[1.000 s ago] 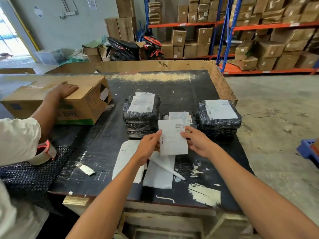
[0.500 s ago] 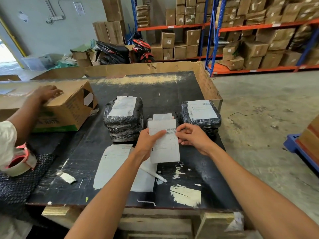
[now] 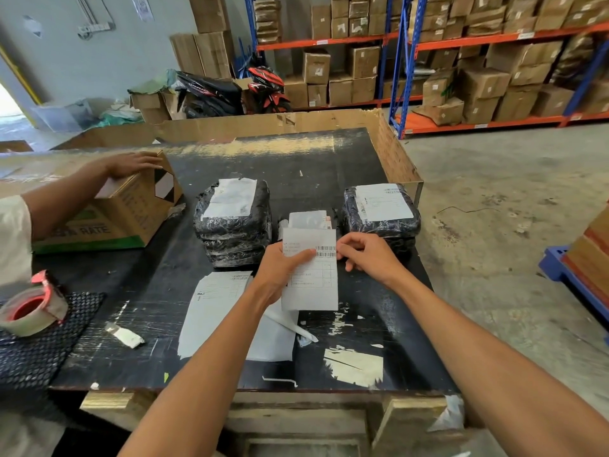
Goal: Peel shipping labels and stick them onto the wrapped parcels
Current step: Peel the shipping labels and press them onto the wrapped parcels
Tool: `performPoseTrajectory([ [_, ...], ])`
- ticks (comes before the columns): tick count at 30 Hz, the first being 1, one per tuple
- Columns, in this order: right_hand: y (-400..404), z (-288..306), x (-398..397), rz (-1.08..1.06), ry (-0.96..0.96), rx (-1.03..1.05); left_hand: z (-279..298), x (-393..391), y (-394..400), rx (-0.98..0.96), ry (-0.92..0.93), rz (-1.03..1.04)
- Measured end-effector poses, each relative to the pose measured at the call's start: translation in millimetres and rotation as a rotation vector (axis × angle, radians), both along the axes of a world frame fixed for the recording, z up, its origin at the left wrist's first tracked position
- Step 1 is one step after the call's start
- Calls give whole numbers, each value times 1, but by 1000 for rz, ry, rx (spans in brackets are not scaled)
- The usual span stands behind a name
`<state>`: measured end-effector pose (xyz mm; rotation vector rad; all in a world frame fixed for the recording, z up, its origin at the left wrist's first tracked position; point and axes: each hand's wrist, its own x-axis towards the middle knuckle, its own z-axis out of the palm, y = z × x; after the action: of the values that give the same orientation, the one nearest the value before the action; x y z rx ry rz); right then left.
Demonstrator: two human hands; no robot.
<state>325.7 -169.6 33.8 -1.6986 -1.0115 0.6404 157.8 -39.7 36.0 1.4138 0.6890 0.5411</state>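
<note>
I hold a white shipping label (image 3: 311, 282) upright above the black table (image 3: 151, 291). My left hand (image 3: 280, 272) grips its left side, thumb across the print. My right hand (image 3: 369, 258) pinches its right edge beside the barcode. Two black-wrapped parcels stand behind it: the left parcel (image 3: 232, 225) and the right parcel (image 3: 382, 212), each with a white label on top. A small stack of labels (image 3: 308, 220) lies between them. Backing sheets (image 3: 211, 308) lie on the table under my left forearm.
Another person's hand (image 3: 131, 163) rests on a cardboard box (image 3: 125, 212) at the left. A red tape dispenser (image 3: 31, 308) sits on black mesh at the left edge. A cardboard wall (image 3: 395, 159) borders the table's far and right sides. Shelves of boxes stand behind.
The label has turned so its printed side with the barcode faces me, and my hands have shifted their grip on it. The other person's hand moved along the box top.
</note>
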Motion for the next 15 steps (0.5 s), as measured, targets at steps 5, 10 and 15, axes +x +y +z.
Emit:
performPoseTrajectory([
  [5, 0, -1, -2, -1, 9, 19, 3, -1, -2, 22, 1, -8],
  [10, 0, -2, -2, 12, 6, 22, 5, -1, -3, 12, 9, -13],
  [15, -1, 2, -2, 96, 223, 98, 11, -2, -6, -79, -24, -43],
])
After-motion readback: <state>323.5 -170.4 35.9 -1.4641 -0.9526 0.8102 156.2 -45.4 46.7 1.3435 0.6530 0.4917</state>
